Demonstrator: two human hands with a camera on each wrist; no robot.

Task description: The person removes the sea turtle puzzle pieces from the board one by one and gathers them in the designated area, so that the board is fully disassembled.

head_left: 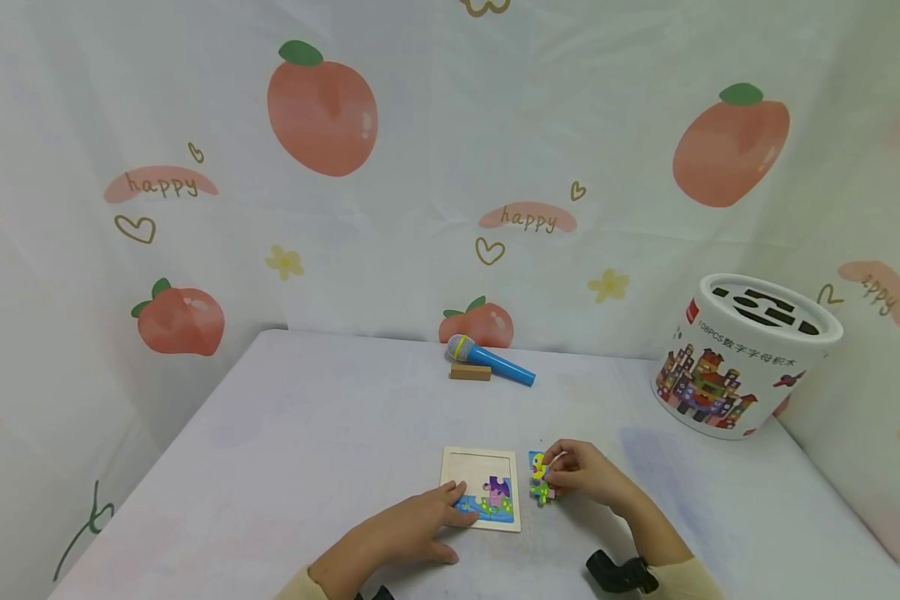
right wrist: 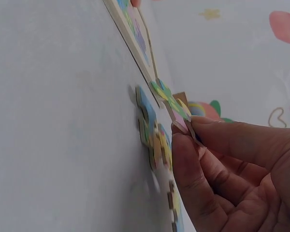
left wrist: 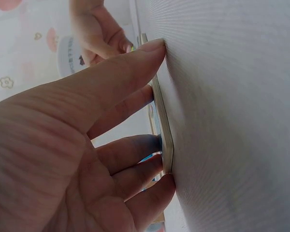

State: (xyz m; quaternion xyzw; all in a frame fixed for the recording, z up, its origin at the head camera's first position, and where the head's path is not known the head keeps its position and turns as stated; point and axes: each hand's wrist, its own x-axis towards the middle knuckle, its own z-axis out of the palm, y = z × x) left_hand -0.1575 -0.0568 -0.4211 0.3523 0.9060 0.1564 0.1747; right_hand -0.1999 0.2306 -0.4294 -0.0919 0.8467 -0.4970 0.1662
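A square wooden puzzle tray (head_left: 518, 492) lies on the table, with several joined pieces (head_left: 498, 500) in its lower right part. My left hand (head_left: 423, 521) rests on the tray's left side, fingers spread over its edge; in the left wrist view the fingertips touch the tray rim (left wrist: 166, 140). Right of the tray my right hand (head_left: 587, 473) pinches a green and pink puzzle piece (right wrist: 173, 104) between thumb and fingers, lifted over the table. Loose puzzle pieces (right wrist: 146, 112) lie beneath it, partly hidden by the hand in the head view.
At the back edge a blue toy microphone (head_left: 501, 365) lies behind a small brown wooden block (head_left: 470, 372). A large white bucket of building blocks (head_left: 742, 358) stands at the back right. A white patterned cloth (head_left: 420, 217) hangs behind the table.
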